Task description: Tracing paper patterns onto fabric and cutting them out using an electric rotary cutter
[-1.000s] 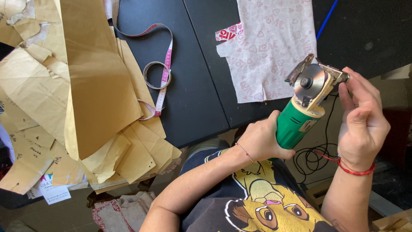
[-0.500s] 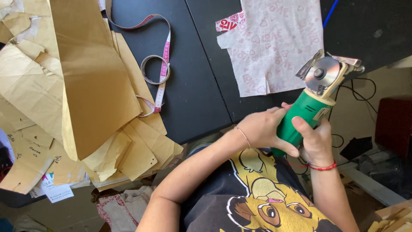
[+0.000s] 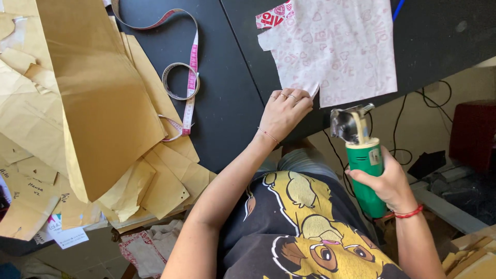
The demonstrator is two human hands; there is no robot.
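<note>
The green-handled rotary cutter (image 3: 363, 165) sits in my right hand (image 3: 388, 182), right of centre in the frame and just off the near edge of the black table (image 3: 227, 103). My fingers are wrapped tight round its green body, with the metal blade housing pointing up toward the table edge, close below the fabric but not touching it. A black cord hangs down behind it along the wall.

My left hand (image 3: 285, 111) is at the middle of the frame, well apart from the right. It rests palm down on the table, fingers slightly curled and close together, fingertips touching the lower left corner of the pale pink patterned fabric (image 3: 336, 46) that lies across the upper right of the table. I cannot tell whether it pinches the cloth or merely presses on it.

In the upper middle a pink and white measuring tape (image 3: 188, 77) loops over the table. Brown paper pattern pieces (image 3: 93, 103) are heaped over the left of the frame, some hanging past the table's near edge.
</note>
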